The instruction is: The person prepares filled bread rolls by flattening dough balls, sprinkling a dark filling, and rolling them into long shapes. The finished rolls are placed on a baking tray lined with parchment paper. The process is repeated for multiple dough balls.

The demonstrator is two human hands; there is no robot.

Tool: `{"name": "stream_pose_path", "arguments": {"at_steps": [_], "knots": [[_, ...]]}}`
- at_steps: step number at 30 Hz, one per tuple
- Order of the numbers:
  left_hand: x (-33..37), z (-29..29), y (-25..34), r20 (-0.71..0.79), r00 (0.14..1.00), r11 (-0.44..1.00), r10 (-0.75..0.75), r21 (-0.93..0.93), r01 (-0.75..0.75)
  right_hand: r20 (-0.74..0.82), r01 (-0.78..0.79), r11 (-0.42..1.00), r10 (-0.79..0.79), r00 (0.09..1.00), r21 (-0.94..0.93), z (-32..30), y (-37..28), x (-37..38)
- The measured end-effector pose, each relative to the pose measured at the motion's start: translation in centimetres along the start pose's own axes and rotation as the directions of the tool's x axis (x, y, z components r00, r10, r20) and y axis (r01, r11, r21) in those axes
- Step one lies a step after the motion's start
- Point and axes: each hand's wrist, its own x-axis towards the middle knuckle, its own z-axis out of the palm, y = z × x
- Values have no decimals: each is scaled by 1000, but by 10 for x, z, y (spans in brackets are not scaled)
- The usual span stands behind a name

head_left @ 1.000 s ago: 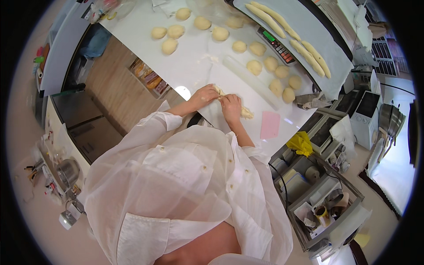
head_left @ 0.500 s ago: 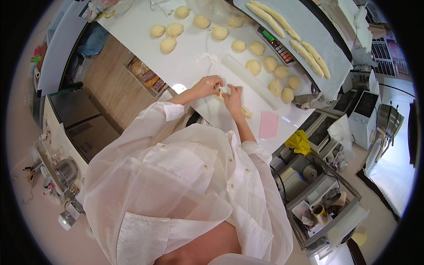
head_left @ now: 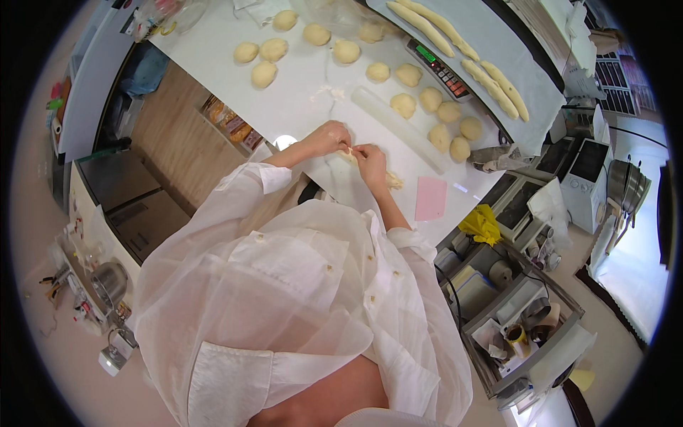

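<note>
Both my hands work at the near side of the white table. My left hand (head_left: 329,138) has its fingers closed on one end of a pale dough strip (head_left: 394,181). Beside it, my right hand (head_left: 371,165) pinches the same dough, its fingertips nearly meeting the left ones. Most of the strip is hidden under the right hand and wrist; its far end shows to the right of the wrist. Just beyond the hands lies a long, pale, translucent rolling pin (head_left: 398,129). A pink dough scraper (head_left: 430,198) rests flat to the right.
Several round dough balls (head_left: 346,50) are spread over the white table (head_left: 299,107). A digital scale (head_left: 440,70) stands beside the paper-lined tray (head_left: 526,57), which holds several long shaped dough pieces (head_left: 491,88). A yellow bag (head_left: 481,226) hangs by the shelves at right.
My right hand has turned in toward the left one, and the fingertips have closed together over the dough. The whole view has shifted slightly.
</note>
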Motion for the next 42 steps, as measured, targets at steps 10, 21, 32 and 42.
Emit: {"name": "stream_pose_path", "arguments": {"at_steps": [10, 21, 32, 42], "knots": [[-21, -10, 17, -259, 941, 967, 217, 188, -171, -76, 409, 889, -431, 899, -204, -6, -7, -15], [-34, -2, -12, -220, 961, 982, 166, 121, -142, -110, 339, 905, -376, 920, -257, 2, -23, -14], [-38, 3, 10, -394, 910, 991, -133, -57, 120, -29, 272, 929, -288, 957, -250, 14, -14, -3], [-45, 19, 16, -398, 905, 988, -152, -81, 130, -86, 244, 950, -264, 961, -198, 20, -13, 0]]}}
